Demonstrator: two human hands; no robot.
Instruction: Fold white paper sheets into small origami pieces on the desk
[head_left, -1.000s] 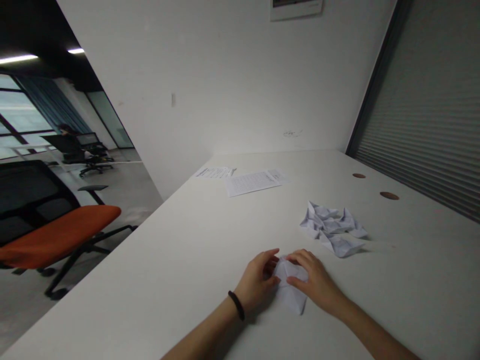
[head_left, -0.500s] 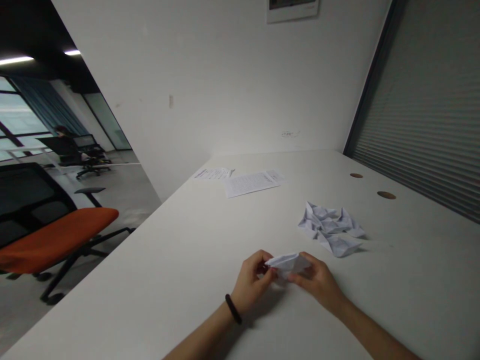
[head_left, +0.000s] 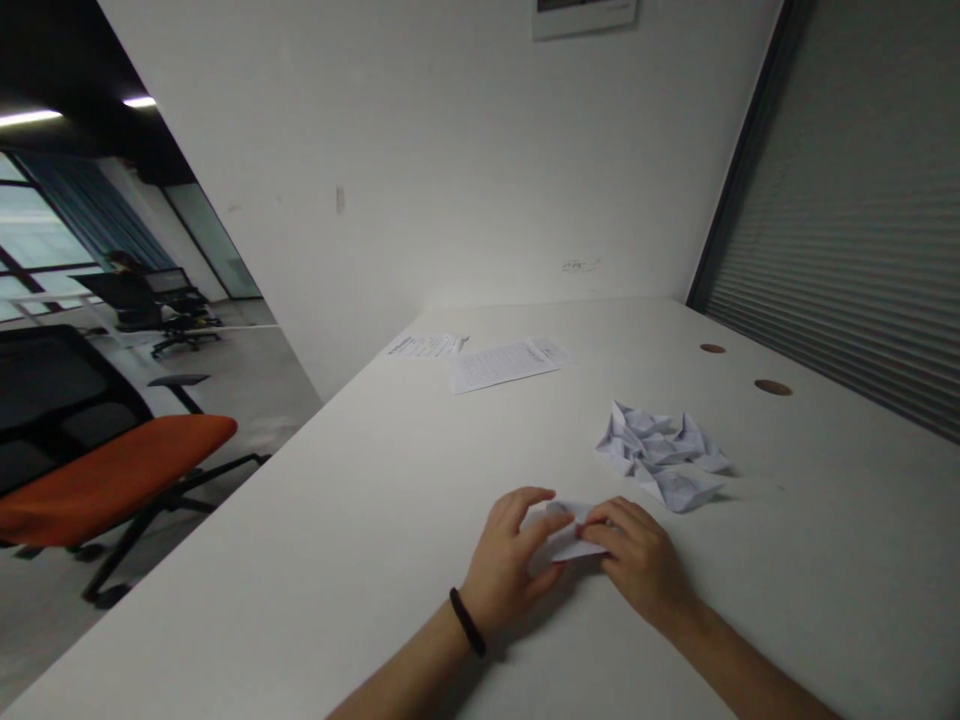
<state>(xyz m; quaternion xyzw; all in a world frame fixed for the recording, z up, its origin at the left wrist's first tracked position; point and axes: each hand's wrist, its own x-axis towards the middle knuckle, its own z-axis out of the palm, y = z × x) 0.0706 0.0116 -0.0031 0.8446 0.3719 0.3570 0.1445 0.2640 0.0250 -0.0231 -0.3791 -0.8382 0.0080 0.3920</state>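
Observation:
A small piece of folded white paper (head_left: pixel 577 546) is between my two hands above the near part of the table. My right hand (head_left: pixel 643 558) pinches its right side, fingers on top and thumb partly hidden. Around the left side curls my left hand (head_left: pixel 504 560), its fingers over the top and its thumb at the lower edge; a dark band circles that wrist. Part of the paper is hidden under the fingers. Several folded white paper pieces (head_left: pixel 660 455) lie in a cluster beyond my right hand, on the white table (head_left: pixel 360 560).
Printed sheets (head_left: pixel 510 366) lie farther back on the table, with another written sheet (head_left: pixel 424 346) beside them. Two round holes are at the right, near a window blind (head_left: pixel 847 230). An orange-seated chair (head_left: pixel 127 470) stands left of the table. A person sits far off at a desk.
The folded paper has been turned and tilted flatter between my hands. My left fingers have lifted and spread over it, while my right fingers have moved in over its top.

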